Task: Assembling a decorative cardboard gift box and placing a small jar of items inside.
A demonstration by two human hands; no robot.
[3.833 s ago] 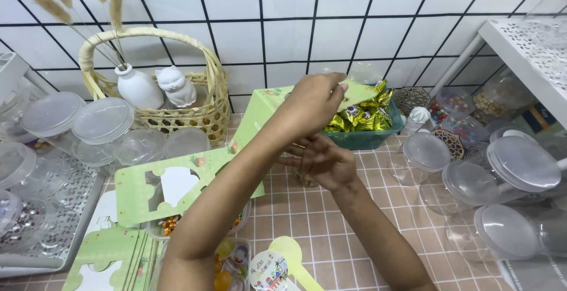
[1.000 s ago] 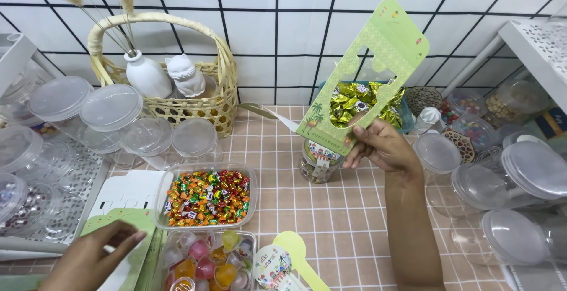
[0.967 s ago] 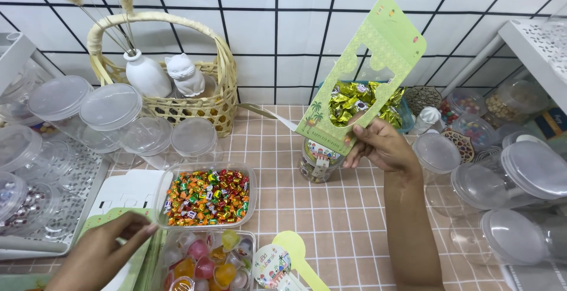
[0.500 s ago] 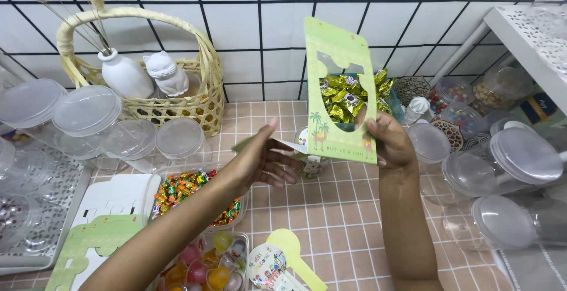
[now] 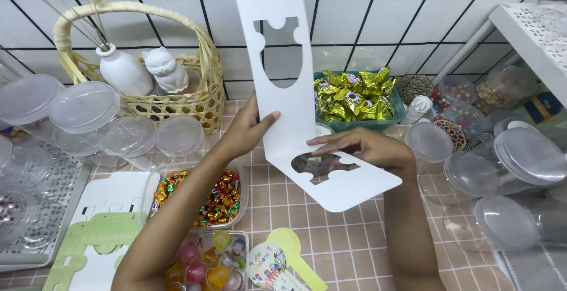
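Both my hands hold a long die-cut cardboard sleeve (image 5: 289, 90), its white side facing me, with cut-out holes near the top and near the fold. My left hand (image 5: 248, 128) grips its left edge at mid height. My right hand (image 5: 366, 149) presses on the lower flap, which is bent toward me over the tiled counter. The sleeve stands upright in front of a teal tray of gold-wrapped candies (image 5: 354, 99).
A wicker basket (image 5: 195, 84) with a white vase and a cat figure stands at the back left. Clear lidded tubs (image 5: 82, 111) sit left and right (image 5: 520, 161). A container of colourful candies (image 5: 212, 193), jelly cups (image 5: 204, 264) and flat green sleeves (image 5: 97, 238) lie near me.
My left hand came up from the flat sleeves at lower left and took the sleeve's left edge. The sleeve turned from its green side to its white side and its lower flap folded forward.
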